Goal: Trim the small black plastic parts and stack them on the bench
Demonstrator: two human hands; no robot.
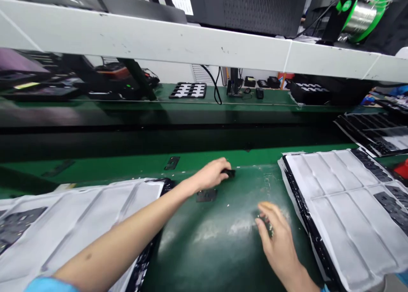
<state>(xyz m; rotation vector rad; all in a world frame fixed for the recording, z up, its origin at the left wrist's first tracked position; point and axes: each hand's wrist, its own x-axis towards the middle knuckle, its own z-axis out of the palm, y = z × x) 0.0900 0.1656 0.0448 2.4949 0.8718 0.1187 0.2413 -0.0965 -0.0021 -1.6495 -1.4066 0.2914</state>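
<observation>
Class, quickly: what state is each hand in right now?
Left hand: closed, holding a small black piece.
Right hand: loosely open; whether it holds anything small cannot be told.

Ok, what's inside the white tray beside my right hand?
The white tray beside your right hand holds dark flat pieces in some compartments toward its right side. Its right edge is partly out of frame, and anything beneath the tray is covered.

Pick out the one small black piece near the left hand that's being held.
It's the black piece gripped in the left hand; the near piece by the wrist and the far piece to its left both lie unheld.
</observation>
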